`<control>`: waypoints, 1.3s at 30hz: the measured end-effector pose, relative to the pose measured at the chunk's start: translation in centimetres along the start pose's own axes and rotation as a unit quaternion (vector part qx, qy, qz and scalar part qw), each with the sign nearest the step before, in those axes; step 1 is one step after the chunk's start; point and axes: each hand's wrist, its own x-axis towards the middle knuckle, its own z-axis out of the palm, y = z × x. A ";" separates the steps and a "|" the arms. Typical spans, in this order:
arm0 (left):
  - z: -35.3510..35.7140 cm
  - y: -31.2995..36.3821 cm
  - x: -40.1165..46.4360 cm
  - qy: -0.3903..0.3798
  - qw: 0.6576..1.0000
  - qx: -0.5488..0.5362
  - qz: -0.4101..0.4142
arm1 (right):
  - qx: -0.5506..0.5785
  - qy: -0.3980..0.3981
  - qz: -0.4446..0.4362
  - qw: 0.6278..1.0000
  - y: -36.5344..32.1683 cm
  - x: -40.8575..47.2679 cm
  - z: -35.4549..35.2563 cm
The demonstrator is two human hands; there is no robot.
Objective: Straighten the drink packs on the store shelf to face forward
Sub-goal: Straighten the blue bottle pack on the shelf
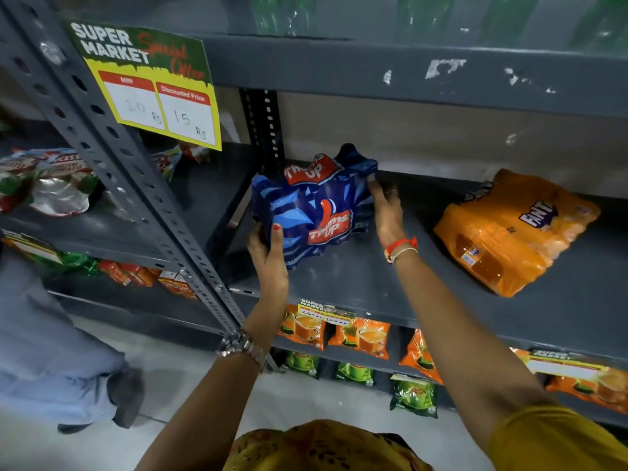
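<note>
Near the middle of the frame a blue Thums Up pack [314, 207] is sitting on the grey shelf [356, 277], turned at an angle so its long printed face is slanting toward the lower right rather than lying parallel with the shelf's front edge. The left hand [268, 256] is gripping the pack's near left corner, thumb lying up across the blue wrap and fingers curling behind it, while the right hand [387, 209] is pressing flat against the pack's right side with its fingertips hooking over the far upper corner; both hands are clasping the pack between them. The pack's left end is sitting close beside the perforated upright post [263, 130] at the shelf's back left, leaving little room on that side. To the right a wide strip of bare shelf is lying open between the blue pack and an orange Fanta pack [513, 229], which is resting well apart in the right of the frame, also skewed, its near corner reaching close to the shelf's front lip. In front of the blue pack a band of bare shelf is running to the front edge. A yellow and green price sign [149, 83] is hanging in the upper left, and tea packets [360, 338] are lining the lower shelf beneath
</note>
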 end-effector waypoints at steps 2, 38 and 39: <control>-0.4 0.1 1.4 -0.013 1.000 -0.008 -0.008 | 0.017 0.005 -0.012 1.000 0.0 -0.8 -0.4; 0.2 0.0 -3.4 0.049 0.997 -0.042 0.042 | -0.149 0.085 -0.127 0.977 2.7 -10.4 -7.9; 1.0 0.1 -3.9 0.099 0.992 -0.056 0.045 | -0.156 0.078 -0.143 0.974 2.0 -10.2 -9.1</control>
